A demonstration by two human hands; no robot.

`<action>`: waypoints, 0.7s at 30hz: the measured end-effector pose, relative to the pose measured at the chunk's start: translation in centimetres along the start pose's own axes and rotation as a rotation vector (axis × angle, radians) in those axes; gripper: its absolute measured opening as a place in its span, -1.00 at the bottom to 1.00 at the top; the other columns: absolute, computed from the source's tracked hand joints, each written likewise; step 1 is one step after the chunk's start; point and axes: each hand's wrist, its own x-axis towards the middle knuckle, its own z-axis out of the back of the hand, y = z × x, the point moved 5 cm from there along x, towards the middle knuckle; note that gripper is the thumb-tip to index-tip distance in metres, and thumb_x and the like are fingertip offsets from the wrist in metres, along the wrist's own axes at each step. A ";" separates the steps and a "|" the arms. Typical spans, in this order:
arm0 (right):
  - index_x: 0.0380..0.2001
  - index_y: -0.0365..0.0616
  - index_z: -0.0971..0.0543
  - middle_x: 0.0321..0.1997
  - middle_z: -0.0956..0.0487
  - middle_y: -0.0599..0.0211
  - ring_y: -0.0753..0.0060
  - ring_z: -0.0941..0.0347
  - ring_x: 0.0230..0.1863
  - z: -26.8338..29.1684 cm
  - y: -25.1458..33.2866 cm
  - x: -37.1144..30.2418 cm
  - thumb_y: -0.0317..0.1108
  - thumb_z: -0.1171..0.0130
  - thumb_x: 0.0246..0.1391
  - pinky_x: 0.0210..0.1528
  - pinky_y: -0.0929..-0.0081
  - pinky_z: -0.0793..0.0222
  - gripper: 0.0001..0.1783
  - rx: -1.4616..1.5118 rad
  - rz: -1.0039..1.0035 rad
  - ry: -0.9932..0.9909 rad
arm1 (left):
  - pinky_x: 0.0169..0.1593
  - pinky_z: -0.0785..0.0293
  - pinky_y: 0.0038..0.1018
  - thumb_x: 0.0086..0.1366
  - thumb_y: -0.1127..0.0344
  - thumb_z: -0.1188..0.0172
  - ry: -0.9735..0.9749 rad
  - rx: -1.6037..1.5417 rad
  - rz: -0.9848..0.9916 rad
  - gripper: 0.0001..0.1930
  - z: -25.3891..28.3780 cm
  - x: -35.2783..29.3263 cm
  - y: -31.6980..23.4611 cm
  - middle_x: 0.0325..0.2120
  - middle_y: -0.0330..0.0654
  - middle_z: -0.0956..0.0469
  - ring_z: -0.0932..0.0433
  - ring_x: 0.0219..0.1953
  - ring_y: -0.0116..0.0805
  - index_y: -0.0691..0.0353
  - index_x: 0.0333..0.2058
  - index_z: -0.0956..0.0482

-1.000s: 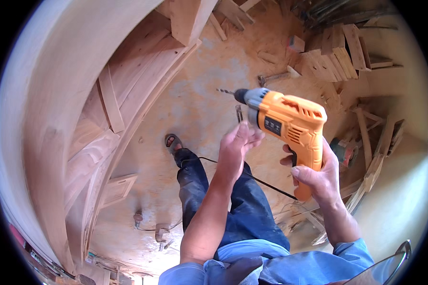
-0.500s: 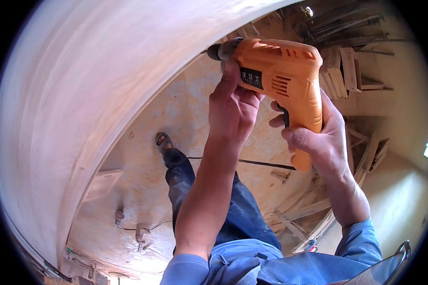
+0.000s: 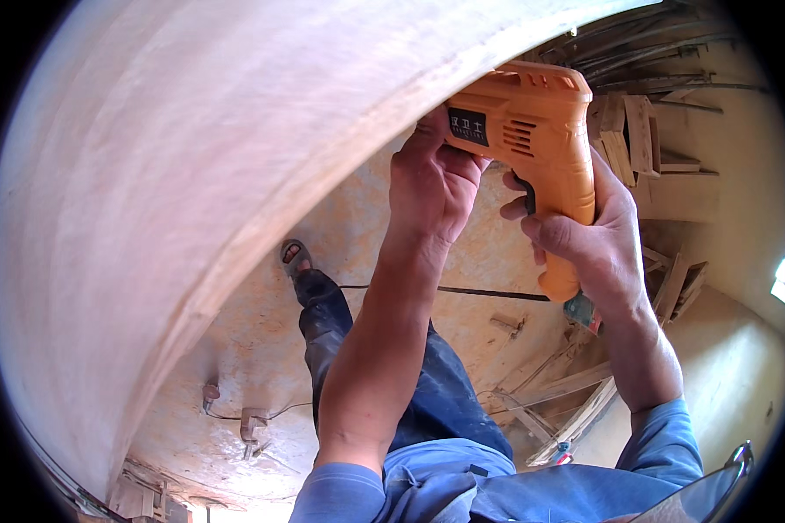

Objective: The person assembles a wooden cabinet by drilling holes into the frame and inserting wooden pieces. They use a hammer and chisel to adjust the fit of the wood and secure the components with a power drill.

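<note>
An orange power drill (image 3: pixel 541 122) with a dark trigger is held up at the upper middle, pointing left. My right hand (image 3: pixel 589 231) is wrapped around its handle, fingers near the trigger. My left hand (image 3: pixel 434 179) grips the drill's body from below near its front end. A large pale panel (image 3: pixel 174 174), its lower edge looking like bare wood, fills the left and top. The panel's edge covers the chuck and the front of the drill, so I cannot see whether a bit touches anything.
A dark cable (image 3: pixel 488 291) crosses the dusty floor behind the drill handle. Wooden frames and strips (image 3: pixel 576 383) lean at the right, with stacked boards (image 3: pixel 628 135) above. A metal bracket-like piece (image 3: pixel 251 427) and thin cord lie at the lower left.
The pale panel reaches further down and right in view, now hiding the drill's chuck, which showed before. Both hands keep their hold on the drill. A green-and-red item now shows below the handle.
</note>
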 end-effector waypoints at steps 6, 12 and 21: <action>0.11 -0.27 -0.47 -0.23 -0.59 0.36 0.66 -0.49 -0.42 -0.4 0.9 0.4 -0.42 -0.37 -0.12 -0.41 0.62 -0.47 -0.37 -0.101 0.016 0.038 | 0.29 -0.38 -0.15 0.55 0.05 0.07 0.024 -0.047 -0.041 -0.55 0.3 0.1 -0.3 0.17 -0.16 -0.49 -0.45 0.24 -0.22 0.18 0.25 -0.38; 0.18 -0.30 -0.42 -0.18 -0.62 0.27 0.57 -0.57 -0.36 -1.0 2.9 1.3 -0.38 -0.43 -0.05 -0.45 0.62 -0.50 -0.30 -0.249 0.039 0.092 | 0.26 -0.42 -0.14 0.55 0.04 0.06 -0.008 -0.092 -0.108 -0.56 -0.1 0.5 -1.1 0.15 -0.17 -0.50 -0.46 0.22 -0.23 0.16 0.24 -0.40; 0.13 -0.30 -0.46 -0.33 -0.61 0.35 0.55 -0.55 -0.45 -1.9 4.9 2.5 -0.33 -0.44 0.02 -0.50 0.59 -0.49 -0.37 -0.311 0.044 0.136 | 0.15 -0.51 -0.17 0.51 0.01 -0.06 -0.059 -0.126 -0.146 -0.60 -1.4 0.6 -1.9 0.07 -0.24 -0.55 -0.53 0.11 -0.28 0.11 0.15 -0.45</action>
